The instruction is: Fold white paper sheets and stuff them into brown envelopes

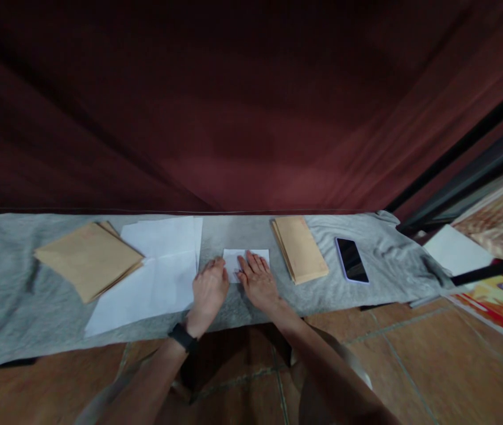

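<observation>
A small folded sheet of white paper (pixel 232 260) lies on the grey cloth in front of me. At its left edge is my left hand (pixel 211 289), with fingers curled in and closed on that edge; the fingertips are partly hidden. My right hand (pixel 258 282) rests flat on the paper's right part, its fingers spread. A dark band circles my left wrist. Larger white sheets (pixel 163 277) lie just left of my left hand. To the right of my right hand is a stack of brown envelopes (pixel 302 248).
More brown envelopes (pixel 90 257) overlap the white sheets at the left. A phone (pixel 352 260) in a light purple case lies to the right. The grey cloth (pixel 3 283) covers a narrow table; a dark red curtain (pixel 234 118) hangs behind it. A metal frame stands at the right.
</observation>
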Demonstrator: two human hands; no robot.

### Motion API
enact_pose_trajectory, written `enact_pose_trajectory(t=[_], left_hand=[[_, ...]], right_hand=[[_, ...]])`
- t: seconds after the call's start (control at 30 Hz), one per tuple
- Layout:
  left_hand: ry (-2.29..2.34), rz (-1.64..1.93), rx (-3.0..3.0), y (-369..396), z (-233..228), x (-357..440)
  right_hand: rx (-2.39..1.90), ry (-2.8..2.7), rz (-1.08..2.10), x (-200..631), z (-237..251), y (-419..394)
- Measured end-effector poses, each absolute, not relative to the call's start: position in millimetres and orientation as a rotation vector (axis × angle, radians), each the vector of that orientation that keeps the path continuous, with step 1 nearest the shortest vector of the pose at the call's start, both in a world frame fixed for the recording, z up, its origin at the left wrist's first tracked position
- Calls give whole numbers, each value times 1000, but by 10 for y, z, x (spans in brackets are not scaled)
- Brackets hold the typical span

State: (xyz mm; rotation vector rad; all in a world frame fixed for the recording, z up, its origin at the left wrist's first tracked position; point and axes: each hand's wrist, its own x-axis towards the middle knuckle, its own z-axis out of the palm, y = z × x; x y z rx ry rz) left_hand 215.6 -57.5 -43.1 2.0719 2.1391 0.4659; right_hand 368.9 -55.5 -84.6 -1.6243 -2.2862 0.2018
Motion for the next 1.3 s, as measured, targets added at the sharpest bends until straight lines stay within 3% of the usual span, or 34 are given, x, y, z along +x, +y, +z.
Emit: enact_pose_trajectory(t=[0.23,0.57,1.03,1.3], left_hand=[[1742,447,2389,-550,-633,2498],[1872,229,2456,-567,-805,2450],[2060,299,2403,-617,-939,2243],[2086,404,2419,-648,-904,2257]], right_hand=[[-1585,-2392,180,3712,-889,-576],[-1692,-2350,85,3848,-935,-564],[-1719,-2210,-150,4107,-1067,-605],[-1687,-2211,-113,4067,-949,-643]])
